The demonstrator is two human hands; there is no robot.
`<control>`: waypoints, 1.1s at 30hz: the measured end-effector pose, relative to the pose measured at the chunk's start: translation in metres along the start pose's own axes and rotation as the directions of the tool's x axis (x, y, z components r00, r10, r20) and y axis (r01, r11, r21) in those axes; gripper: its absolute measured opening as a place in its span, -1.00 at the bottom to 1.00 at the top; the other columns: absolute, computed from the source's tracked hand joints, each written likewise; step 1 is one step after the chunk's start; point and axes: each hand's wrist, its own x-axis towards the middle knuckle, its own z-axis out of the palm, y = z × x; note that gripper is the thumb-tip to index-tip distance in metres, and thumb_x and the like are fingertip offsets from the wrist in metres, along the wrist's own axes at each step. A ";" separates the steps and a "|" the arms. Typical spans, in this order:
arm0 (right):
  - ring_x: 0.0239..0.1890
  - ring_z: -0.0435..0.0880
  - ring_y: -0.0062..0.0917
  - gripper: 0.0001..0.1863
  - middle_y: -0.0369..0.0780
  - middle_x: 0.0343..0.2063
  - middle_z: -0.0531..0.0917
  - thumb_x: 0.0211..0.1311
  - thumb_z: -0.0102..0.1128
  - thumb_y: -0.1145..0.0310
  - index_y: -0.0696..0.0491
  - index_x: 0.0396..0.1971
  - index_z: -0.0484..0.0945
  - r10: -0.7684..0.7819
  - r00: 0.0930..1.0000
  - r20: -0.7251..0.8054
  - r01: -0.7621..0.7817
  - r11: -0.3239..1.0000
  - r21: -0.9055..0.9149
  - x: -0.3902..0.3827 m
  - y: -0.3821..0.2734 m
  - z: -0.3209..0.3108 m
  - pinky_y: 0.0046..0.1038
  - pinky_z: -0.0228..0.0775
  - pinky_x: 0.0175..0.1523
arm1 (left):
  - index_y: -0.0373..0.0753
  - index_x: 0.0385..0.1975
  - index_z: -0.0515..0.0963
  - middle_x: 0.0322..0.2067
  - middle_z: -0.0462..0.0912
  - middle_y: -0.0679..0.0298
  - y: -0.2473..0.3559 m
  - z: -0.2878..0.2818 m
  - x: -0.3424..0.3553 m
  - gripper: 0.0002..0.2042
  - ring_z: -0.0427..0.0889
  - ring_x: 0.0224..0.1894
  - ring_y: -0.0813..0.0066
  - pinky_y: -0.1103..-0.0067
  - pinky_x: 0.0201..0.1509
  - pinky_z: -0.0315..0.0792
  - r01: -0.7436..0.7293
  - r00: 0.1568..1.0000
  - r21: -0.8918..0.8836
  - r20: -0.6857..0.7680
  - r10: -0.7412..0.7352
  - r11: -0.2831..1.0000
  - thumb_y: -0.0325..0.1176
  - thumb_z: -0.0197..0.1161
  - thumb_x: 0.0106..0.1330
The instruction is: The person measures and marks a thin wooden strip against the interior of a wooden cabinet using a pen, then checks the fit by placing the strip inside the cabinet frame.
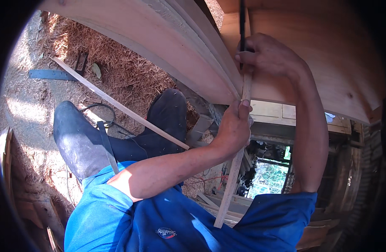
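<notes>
Shavings and patches of sunlight cover the workshop floor, with scrap boards at its far left edge. Near them a blue-grey flat bar lies on the floor, and from just beside it a loose wooden strip slants across toward the person's dark-trousered legs; it is in neither hand. Further right, a long curved board sweeps down from the top, its lower end near the left hand. That hand's grip is closed around a second, pale wooden strip, which runs from the front of the blue shirt up past the curved board to the large wooden panel. Beside the strip's upper part stands a dark slender tool; whether it is a pencil or a thin blade cannot be told. The right hand has its grip closed too, thumb and fingers seeming to pinch that tool against or just beside the strip. As far as this view shows, the setting-up looks done: strip steadied, tool brought to it. The work at the tool's tip appears under way rather than finished, since the strip looks whole and both hands are engaged; any line or cut there is hidden by the fingers, so how much is left cannot be told
</notes>
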 end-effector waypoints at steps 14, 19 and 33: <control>-0.51 0.71 -0.27 -0.77 -0.08 -0.56 0.70 0.10 0.15 0.44 0.22 -0.31 0.70 -0.006 0.977 0.213 0.061 0.966 -0.251 0.045 -0.003 0.028 -0.28 0.52 -0.33 | -0.34 -0.06 0.34 -0.49 0.35 0.33 -0.008 -0.003 0.007 -0.48 0.36 -0.67 0.64 0.61 -0.64 0.33 -0.062 0.998 0.009 0.022 0.062 0.998 0.13 -0.11 0.54; -0.30 0.73 -0.12 -0.69 -0.01 -0.33 0.74 0.06 0.16 0.45 0.18 -0.18 0.69 0.033 0.944 0.329 0.100 0.920 -0.378 0.055 0.009 0.034 -0.27 0.57 -0.20 | -0.31 -0.07 0.35 -0.49 0.35 0.32 -0.016 -0.005 0.012 -0.51 0.36 -0.67 0.64 0.61 -0.65 0.32 -0.089 0.996 0.042 0.007 0.089 0.995 0.12 -0.12 0.55; -0.01 0.67 -0.09 -0.61 0.00 -0.05 0.68 0.18 0.17 0.30 0.10 0.00 0.64 -0.004 0.926 0.377 0.160 0.909 -0.384 0.064 0.011 0.035 -0.23 0.50 0.09 | -0.36 -0.11 0.38 -0.44 0.45 0.18 0.002 -0.001 0.003 -0.52 0.45 -0.57 0.49 0.50 -0.51 0.38 -0.009 1.000 0.057 -0.026 0.010 0.998 0.05 -0.15 0.58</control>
